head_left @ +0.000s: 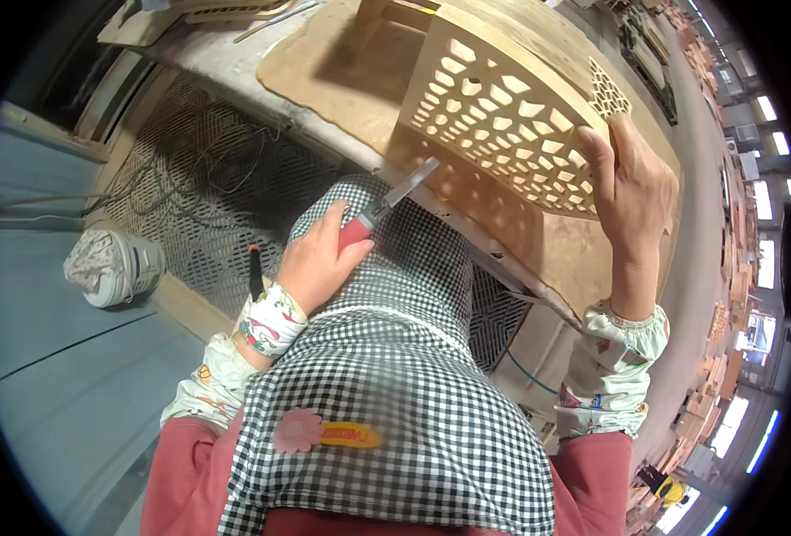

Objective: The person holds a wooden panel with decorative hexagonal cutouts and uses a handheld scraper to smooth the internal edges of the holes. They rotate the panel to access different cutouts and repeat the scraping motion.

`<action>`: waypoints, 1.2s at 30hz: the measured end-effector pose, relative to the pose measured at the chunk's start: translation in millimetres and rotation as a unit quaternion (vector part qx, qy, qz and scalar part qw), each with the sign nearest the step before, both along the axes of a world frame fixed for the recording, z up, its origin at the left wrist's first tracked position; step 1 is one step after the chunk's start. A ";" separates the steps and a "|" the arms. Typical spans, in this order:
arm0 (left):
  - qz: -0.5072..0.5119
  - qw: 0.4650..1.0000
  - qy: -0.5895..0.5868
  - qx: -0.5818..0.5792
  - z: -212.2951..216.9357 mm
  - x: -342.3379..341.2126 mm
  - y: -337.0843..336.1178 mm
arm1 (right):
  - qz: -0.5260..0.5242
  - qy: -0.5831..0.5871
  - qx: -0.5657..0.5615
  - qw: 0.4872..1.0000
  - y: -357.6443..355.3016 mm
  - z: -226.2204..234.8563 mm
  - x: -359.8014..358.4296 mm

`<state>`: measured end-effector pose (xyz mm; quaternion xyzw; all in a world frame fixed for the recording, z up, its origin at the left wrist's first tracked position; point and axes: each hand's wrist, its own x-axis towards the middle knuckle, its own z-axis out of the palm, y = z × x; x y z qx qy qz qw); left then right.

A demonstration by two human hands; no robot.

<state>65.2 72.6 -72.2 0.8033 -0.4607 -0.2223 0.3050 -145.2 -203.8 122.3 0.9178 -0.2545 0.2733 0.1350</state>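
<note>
My left hand [317, 259] is closed around the red handle of a flat-bladed tool [404, 189]. Its grey blade points up and away, toward the near edge of the workbench. On the bench rests a pale wooden box [513, 40], its near panel [503, 121] pierced with many irregular angular holes. A similar pierced pattern shows at its right end. My right hand [635, 183] is at the right corner of the box, thumb on the near side and fingers bent over the edge; the fingertips are partly hidden. The blade is apart from the pierced panel.
A brown board [324, 67] lies under the box on the workbench [235, 76]. Left of me, a white bucket [126, 268] with cloth stands on the floor. Cables [181, 196] cross the dark slatted mat. A dark handle [255, 271] stands near my left wrist. Wood stacks line the right.
</note>
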 end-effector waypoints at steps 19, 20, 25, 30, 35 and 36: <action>0.018 0.992 -0.094 0.087 43.6 -9.9 -54.5 | -0.053 0.029 -0.008 0.998 0.9 7.3 19.2; 0.013 0.990 -0.101 0.099 43.1 -10.8 -57.5 | -0.059 0.034 0.003 0.998 0.4 8.2 19.1; 0.001 0.986 -0.130 0.108 46.2 -16.6 -86.5 | -0.060 0.046 0.016 0.997 1.6 10.3 17.9; -0.010 0.990 -0.075 0.120 47.4 -7.0 -107.8 | -0.062 0.053 0.043 0.996 2.5 17.6 22.4; -0.047 0.996 0.027 0.077 31.7 7.3 -66.5 | -0.025 -0.021 -0.044 0.998 -17.5 8.3 22.2; -0.044 0.997 0.029 0.062 33.4 7.0 -54.5 | -0.029 -0.016 -0.051 0.998 -19.9 5.9 22.4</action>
